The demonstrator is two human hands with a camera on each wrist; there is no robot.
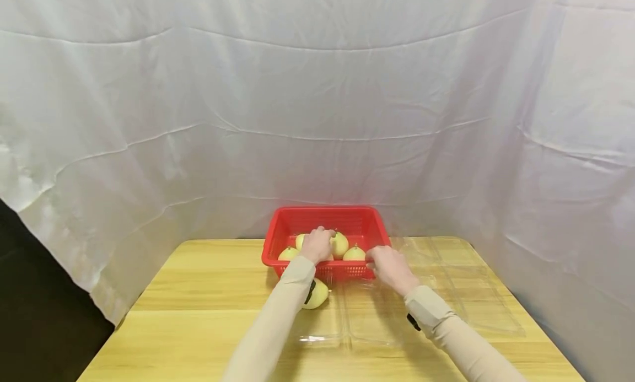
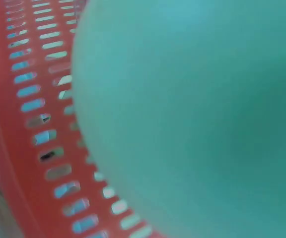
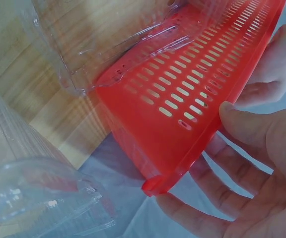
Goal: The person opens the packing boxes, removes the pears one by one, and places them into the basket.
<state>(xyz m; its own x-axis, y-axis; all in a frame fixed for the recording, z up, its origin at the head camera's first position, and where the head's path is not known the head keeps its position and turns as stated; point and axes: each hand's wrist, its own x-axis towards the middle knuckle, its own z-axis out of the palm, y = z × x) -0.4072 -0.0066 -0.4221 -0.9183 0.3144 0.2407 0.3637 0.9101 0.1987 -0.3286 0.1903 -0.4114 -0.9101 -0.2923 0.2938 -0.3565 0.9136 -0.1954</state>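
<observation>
My left hand point(image 1: 317, 245) reaches over the near rim into a red slotted basket point(image 1: 297, 212), above pale yellow pears. One pear point(image 1: 339, 245) is beside its fingertips; whether the fingers grip a pear is hidden. With thumb outside and fingers on the far side, my right hand point(image 3: 262, 163) holds the basket's rim near its right front corner. Another pear point(image 1: 317, 295) lies in front of the basket, under my left wrist, apparently in a clear plastic container point(image 1: 372, 321). In the left wrist view a large blurred pear surface point(image 2: 192, 119) covers most of the frame beside the basket wall point(image 2: 38, 99).
More clear plastic packaging point(image 1: 476, 294) lies on the right of the wooden table point(image 1: 198, 305). Pale cloth point(image 1: 317, 123) hangs behind and along the sides. A dark area point(image 1: 39, 305) shows at the far left.
</observation>
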